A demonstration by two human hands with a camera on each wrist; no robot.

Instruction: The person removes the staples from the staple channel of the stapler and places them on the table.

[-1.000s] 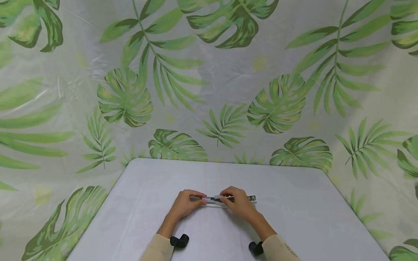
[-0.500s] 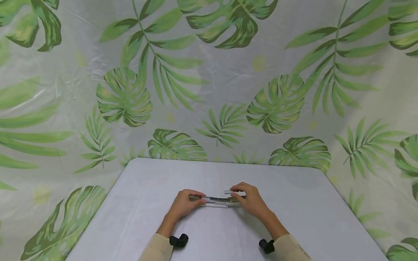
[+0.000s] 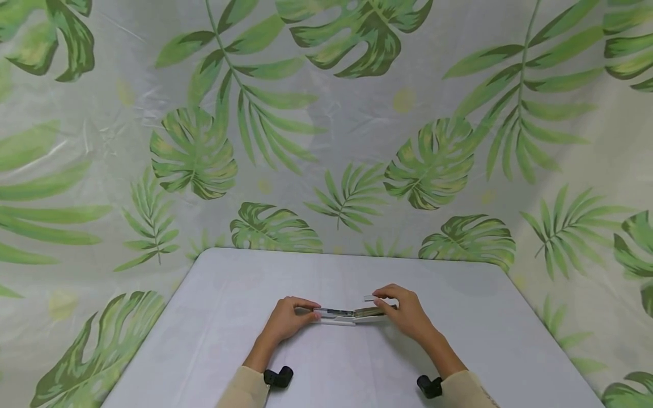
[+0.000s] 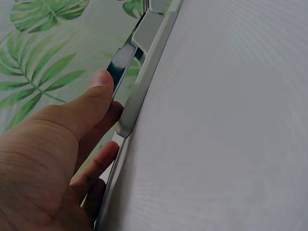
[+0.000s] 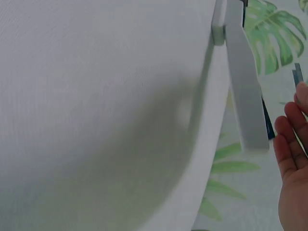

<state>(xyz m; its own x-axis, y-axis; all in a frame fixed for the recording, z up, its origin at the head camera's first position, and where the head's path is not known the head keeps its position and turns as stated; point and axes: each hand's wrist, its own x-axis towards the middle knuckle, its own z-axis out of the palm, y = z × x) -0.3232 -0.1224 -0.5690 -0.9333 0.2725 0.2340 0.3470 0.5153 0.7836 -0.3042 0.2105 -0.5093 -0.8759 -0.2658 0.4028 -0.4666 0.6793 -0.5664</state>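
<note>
A white stapler (image 3: pixel 336 322) lies on the table, swung wide apart, with its top arm (image 3: pixel 371 318) tilted up to the right. My left hand (image 3: pixel 291 317) pinches the far-left end of its metal magazine (image 4: pixel 120 62) between thumb and fingers; the left wrist view shows the white base just below. Between right thumb and fingertips sits a short grey staple strip (image 3: pixel 368 298), raised above the stapler. My right hand (image 3: pixel 405 309) is beside the top arm's end, and in the right wrist view the strip (image 5: pixel 298 75) appears apart from the white arm (image 5: pixel 246 86).
The white-covered table (image 3: pixel 245 277) extends on all sides of the stapler. Behind it hangs a leaf-patterned sheet (image 3: pixel 357 141). A black wrist camera (image 3: pixel 279 377) sits at the left cuff, another black camera (image 3: pixel 429 387) at the right.
My right hand has moved right and slightly up, taking the staple strip away from the magazine and uncovering the stapler's middle. The top arm now stands tilted up. My left hand has stayed put.
</note>
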